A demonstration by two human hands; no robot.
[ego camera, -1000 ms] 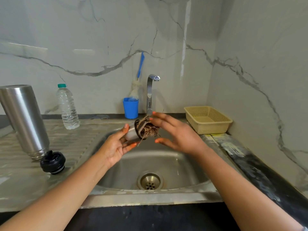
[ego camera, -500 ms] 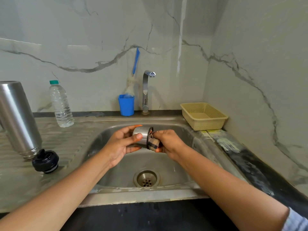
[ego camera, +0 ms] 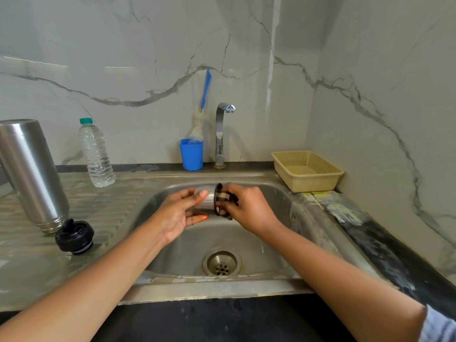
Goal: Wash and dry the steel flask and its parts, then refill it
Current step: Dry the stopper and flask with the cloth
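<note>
Steel comes first at the far left of the frame: the flask (ego camera: 30,174) stands mouth down on the ribbed drainboard (ego camera: 103,206), tilted in this wide view. Its black stopper (ego camera: 74,236) sits just beside the mouth, lower left. Behind, near the wall, we see a clear bottle (ego camera: 96,154) with a green top, upright.

At the middle of the frame, over the sink (ego camera: 283,243), both our hands meet. Our left hand (ego camera: 180,213) curls round a steel cup (ego camera: 206,199), thumb on top and fingers under it, holding it on its side with its black-rimmed mouth to the right. Our right hand (ego camera: 249,208) is closed on a dark-and-pale scrubber (ego camera: 223,199) pressed into the cup's mouth; how much of it is inside we cannot tell. The drain (ego camera: 222,264) lies below the hands, toward the bottom of the basin.

Upper centre, at the back edge, a blue cup (ego camera: 191,155) holds a brush (ego camera: 204,95) with a blue handle, leaning on the marble wall. Just right of it stands the tap (ego camera: 220,134); no water shows under its spout.

Right of the sink, a beige basket (ego camera: 308,171) rests on the desk (ego camera: 370,230) in the corner. A pale sleeve (ego camera: 439,327) edges our right arm at lower right.
</note>
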